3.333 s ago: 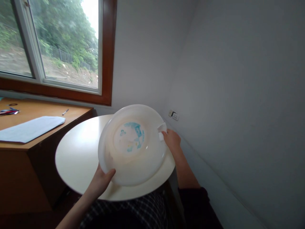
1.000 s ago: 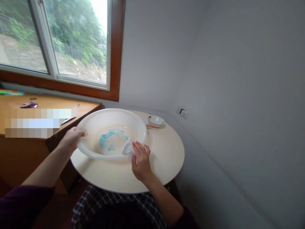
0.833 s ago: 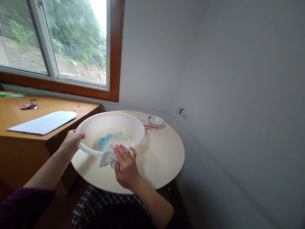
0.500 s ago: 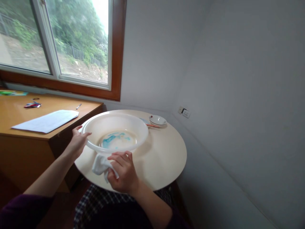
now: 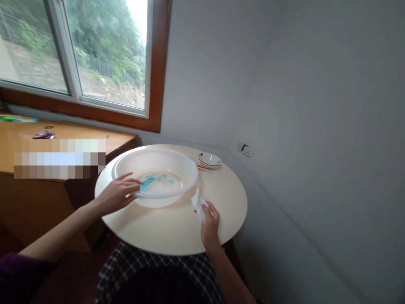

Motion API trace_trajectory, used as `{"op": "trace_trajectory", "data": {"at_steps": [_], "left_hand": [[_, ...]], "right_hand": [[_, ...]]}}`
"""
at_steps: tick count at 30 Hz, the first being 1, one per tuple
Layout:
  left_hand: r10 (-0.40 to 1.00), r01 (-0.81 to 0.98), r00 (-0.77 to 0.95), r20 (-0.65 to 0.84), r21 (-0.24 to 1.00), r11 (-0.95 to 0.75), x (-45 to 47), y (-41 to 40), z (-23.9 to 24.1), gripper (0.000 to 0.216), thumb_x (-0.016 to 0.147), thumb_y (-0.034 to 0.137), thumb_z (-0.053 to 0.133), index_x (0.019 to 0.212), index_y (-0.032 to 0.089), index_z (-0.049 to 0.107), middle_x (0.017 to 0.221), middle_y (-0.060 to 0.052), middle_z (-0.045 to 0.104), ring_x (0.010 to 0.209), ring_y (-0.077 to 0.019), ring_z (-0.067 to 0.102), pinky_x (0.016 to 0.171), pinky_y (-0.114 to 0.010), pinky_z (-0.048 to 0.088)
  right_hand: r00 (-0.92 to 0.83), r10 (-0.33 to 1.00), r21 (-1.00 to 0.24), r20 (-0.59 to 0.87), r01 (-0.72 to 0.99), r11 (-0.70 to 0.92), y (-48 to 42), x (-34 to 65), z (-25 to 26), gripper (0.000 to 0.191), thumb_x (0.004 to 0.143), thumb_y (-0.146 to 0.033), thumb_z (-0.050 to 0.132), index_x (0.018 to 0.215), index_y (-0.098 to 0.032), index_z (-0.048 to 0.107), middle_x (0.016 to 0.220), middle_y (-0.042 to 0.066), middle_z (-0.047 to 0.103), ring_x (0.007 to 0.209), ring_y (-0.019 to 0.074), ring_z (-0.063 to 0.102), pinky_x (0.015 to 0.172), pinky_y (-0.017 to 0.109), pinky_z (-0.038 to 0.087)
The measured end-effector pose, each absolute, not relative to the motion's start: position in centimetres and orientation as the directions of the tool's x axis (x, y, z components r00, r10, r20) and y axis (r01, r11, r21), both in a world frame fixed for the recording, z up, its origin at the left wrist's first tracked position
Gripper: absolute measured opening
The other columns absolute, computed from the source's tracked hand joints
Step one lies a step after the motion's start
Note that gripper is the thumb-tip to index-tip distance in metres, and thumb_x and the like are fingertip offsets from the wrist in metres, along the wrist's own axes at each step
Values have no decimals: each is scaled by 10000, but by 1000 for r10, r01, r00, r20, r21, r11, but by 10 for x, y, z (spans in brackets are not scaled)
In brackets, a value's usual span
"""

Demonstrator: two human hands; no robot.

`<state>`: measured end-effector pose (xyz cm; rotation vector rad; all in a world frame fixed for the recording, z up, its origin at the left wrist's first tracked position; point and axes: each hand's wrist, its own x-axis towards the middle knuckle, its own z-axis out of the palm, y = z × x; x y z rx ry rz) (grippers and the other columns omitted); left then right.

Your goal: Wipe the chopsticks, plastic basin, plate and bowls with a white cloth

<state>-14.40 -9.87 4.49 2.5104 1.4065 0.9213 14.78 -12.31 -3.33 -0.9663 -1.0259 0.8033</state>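
A wide translucent white basin point(image 5: 186, 166) stands on the round table, with blue and some yellowish stains on its bottom. My left hand point(image 5: 118, 192) is at the basin's near-left rim, its fingers stretched out over the edge and the thumb lower on the outer side. To the right of the basin, above the tabletop, my right hand point(image 5: 210, 221) is closed around a crumpled white tissue point(image 5: 198, 206), which sticks up past the fingers. The tissue is apart from the basin.
The round cream table point(image 5: 221, 202) stands by the wall. Behind the basin are a white bowl point(image 5: 210, 159) and orange-handled sticks point(image 5: 204, 166). A wooden desk point(image 5: 82, 133) at left carries several colored pens point(image 5: 44, 135); a pixelated patch covers part of it.
My right hand has moved right with the tissue, away from the basin's near side. My left hand has shifted right along the rim, fingers now reaching over it.
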Motion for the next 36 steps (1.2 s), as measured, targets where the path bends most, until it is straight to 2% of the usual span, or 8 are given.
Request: {"op": "trace_trajectory", "data": {"at_steps": [3, 7, 13, 17, 22, 26, 32, 36], "left_hand": [[802, 772, 294, 520, 365, -520, -137, -100, 49, 144, 643, 339, 517, 572, 265, 619, 678, -34, 695, 722, -213, 624, 880, -365, 432], [778, 848, 66, 625, 376, -374, -129, -107, 67, 214, 678, 364, 472, 553, 237, 591, 518, -20, 602, 540, -181, 547, 590, -287, 415], [776, 697, -126, 618, 612, -374, -119, -111, 87, 395, 778, 470, 439, 494, 209, 526, 481, -6, 569, 492, -150, 523, 537, -260, 388], [788, 640, -181, 588, 679, -360, -109, -116, 91, 399, 764, 486, 468, 482, 210, 528, 474, 4, 566, 494, -153, 530, 531, -262, 397], [802, 571, -213, 558, 737, -362, -104, -123, 96, 399, 746, 491, 489, 463, 213, 534, 461, 11, 564, 481, -149, 531, 517, -258, 407], [802, 543, -231, 550, 757, -362, -106, -124, 98, 395, 738, 490, 498, 462, 212, 548, 460, 13, 573, 474, -144, 537, 522, -253, 418], [797, 510, -249, 550, 774, -375, -105, -125, 97, 383, 731, 485, 525, 486, 195, 567, 475, 4, 592, 483, -140, 546, 530, -243, 419], [799, 496, -194, 570, 760, -421, -108, -128, 97, 387, 727, 491, 535, 497, 184, 577, 483, -6, 594, 484, -136, 540, 527, -242, 407]], "right_hand": [[411, 857, -903, 310, -156, 401, -112, 152, -26, 215, 725, -363, 547, 793, -160, 568, 699, 3, 581, 658, 156, 528, 615, 272, 424], [462, 756, -858, 464, 23, 512, -104, 151, 6, 194, 708, -360, 559, 737, -170, 530, 833, 46, 619, 751, 179, 561, 705, 306, 438], [272, 531, -593, 802, 264, 761, -105, 112, 62, 145, 781, -296, 481, 700, -223, 384, 987, 94, 591, 1001, 207, 569, 837, 364, 455], [23, 364, -340, 931, 415, 844, -103, 84, 81, 17, 789, -225, 447, 793, -233, 433, 1006, 95, 590, 1098, 199, 535, 916, 383, 433], [-131, 347, -173, 929, 673, 719, -99, 76, 87, 291, 857, -211, 414, 1133, -236, 503, 1161, 86, 565, 1162, 188, 485, 1041, 422, 296], [-161, 377, -85, 912, 825, 558, -102, 82, 90, 315, 864, -247, 468, 1163, -292, 557, 1289, 63, 513, 1268, 264, 366, 1069, 544, 117], [-433, 401, 116, 807, 782, 612, -107, 73, 93, 432, 914, -244, 361, 1335, -161, 411, 1407, 108, 399, 1319, 207, 312, 1092, 400, 200], [-476, 457, 93, 751, 762, 641, -107, 62, 102, 531, 920, -389, 358, 1396, -160, 307, 1488, 126, 224, 1380, 255, 150, 1100, 454, 179]]}}
